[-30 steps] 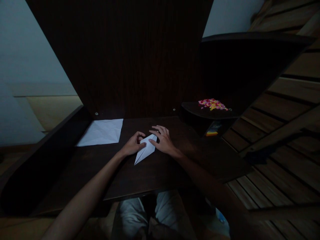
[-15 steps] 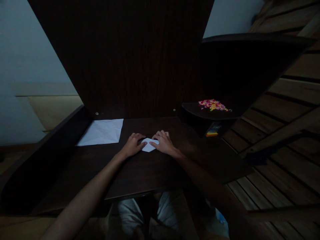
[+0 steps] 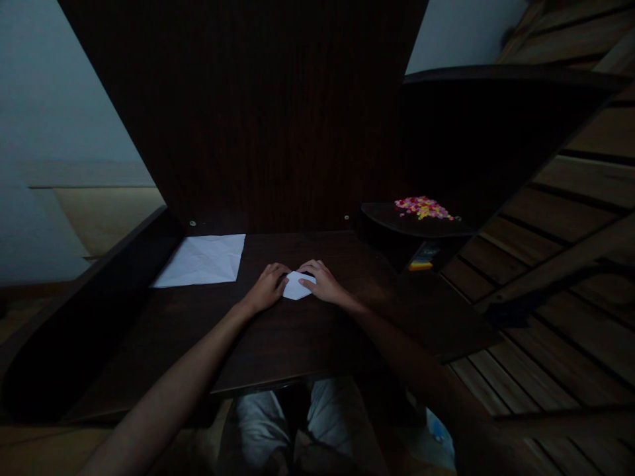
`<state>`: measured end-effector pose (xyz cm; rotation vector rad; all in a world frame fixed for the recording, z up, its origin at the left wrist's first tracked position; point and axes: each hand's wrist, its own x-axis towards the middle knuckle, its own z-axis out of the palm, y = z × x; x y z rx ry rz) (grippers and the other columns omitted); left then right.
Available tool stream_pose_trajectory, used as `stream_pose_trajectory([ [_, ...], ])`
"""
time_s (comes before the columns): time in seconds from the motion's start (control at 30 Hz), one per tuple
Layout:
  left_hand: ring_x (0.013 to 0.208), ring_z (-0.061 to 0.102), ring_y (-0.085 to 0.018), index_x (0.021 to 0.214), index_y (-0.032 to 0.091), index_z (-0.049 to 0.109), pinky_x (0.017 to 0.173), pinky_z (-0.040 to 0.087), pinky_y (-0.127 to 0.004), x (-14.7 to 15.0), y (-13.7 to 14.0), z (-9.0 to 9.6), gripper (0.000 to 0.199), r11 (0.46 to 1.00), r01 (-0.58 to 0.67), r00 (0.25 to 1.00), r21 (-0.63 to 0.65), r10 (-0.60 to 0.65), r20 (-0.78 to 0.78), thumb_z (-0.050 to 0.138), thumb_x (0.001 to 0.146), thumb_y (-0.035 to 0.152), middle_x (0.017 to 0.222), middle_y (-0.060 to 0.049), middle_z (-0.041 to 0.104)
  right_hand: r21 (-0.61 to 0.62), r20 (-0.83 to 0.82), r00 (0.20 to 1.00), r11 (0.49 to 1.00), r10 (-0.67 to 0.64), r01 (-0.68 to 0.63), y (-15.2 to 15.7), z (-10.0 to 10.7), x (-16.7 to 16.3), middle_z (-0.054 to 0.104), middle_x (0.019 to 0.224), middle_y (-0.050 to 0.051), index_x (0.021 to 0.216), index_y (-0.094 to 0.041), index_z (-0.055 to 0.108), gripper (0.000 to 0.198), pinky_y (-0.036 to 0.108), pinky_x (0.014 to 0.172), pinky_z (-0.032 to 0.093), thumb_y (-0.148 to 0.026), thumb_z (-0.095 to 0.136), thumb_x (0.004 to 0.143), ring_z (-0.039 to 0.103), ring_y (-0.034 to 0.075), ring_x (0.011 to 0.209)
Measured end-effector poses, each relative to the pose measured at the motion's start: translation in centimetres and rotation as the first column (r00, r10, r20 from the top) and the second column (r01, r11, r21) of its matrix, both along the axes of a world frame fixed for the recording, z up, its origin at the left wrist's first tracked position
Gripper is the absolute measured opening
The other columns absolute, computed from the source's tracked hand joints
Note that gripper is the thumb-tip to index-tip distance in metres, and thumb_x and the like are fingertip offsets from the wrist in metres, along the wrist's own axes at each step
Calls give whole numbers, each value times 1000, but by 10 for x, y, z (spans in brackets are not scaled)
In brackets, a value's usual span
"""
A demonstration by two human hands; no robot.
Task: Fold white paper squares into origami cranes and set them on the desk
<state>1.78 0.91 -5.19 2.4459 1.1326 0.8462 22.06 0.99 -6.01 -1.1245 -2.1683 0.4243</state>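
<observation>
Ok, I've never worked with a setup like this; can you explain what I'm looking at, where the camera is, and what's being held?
Of course. There is no machine here: these are a person's own bare hands, seen by a camera worn on the head, looking forward and down.

The left hand and right hand are at a small folded white paper on the dark desk. The right thumb lies across it; the left hand is at its left edge. How firmly they press, I can't tell.

Farther left lies a larger white sheet. On the right, small colourful pieces are heaped on a low shelf.
</observation>
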Motion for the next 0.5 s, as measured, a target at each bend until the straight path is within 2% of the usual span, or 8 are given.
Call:
stream_pose_trajectory([
  [0.2,100,55,-22,97,17,61,92,43,-39,-1,4,-5,21,999,37,998,18,-38,40,45,83,15,103,-10,60,25,-10,1000,1000,15,-15,1,-1,2,62,101,7,93,-19,66,14,37,89,42,-15,61,81,53,19,98],
  [0.33,107,52,-22,90,17,64,95,43,-40,-3,2,-3,22,992,88,995,95,-84,-47,46,80,9,107,-9,60,60,33,998,996,63,-64,1,0,3,63,103,8,85,-18,68,11,37,90,41,-15,58,83,52,19,102],
  [0.5,103,52,-24,89,14,68,94,44,-42,-4,-4,6,19,972,144,973,186,-105,-203,52,80,13,105,-10,62,194,220,973,975,67,-111,-5,7,7,63,113,8,91,-20,71,16,46,94,37,-15,59,82,48,23,107],
])
